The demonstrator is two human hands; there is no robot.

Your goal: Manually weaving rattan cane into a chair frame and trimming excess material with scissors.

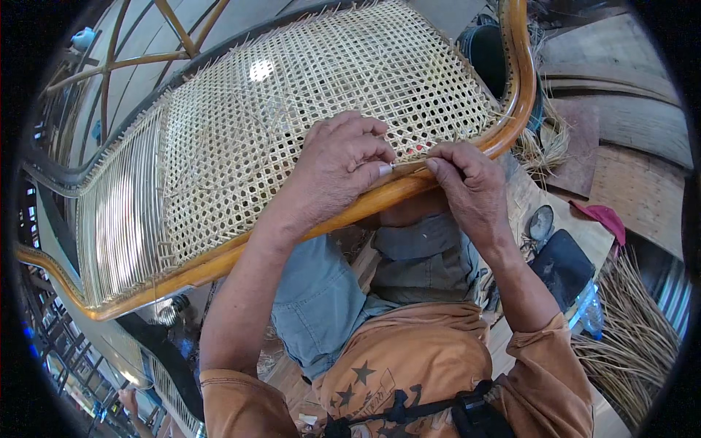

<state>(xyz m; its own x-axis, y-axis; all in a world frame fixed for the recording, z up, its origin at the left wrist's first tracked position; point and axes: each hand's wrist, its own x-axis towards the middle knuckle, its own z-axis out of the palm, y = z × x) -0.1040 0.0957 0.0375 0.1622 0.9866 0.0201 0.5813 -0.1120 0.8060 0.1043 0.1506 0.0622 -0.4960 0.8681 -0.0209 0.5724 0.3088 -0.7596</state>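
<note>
Across my lap lies a wooden frame (358, 206) of varnished, bent rods, filled with a woven cane panel (241, 139) of open mesh. My left hand (339, 157) rests over the mesh near the frame's close edge, thumb and forefinger pinched together. Just to its right, my right hand (475, 186) pinches at the same edge, its other fingers curled. A thin cane strip (410, 167) runs between the two pinches along the rod. Its ends are hidden by my fingers. A small red spot shows through the mesh beside the right fingertips.
Parallel cane strands (117, 219) fill the panel's left end. A bent frame arm (520, 87) rises at the right. Beyond it lie a dark bucket (483, 52), wooden boards (621, 131), a red cap (602, 217) and a cane bundle (628, 328). Another person's hand (128, 400) shows at lower left.
</note>
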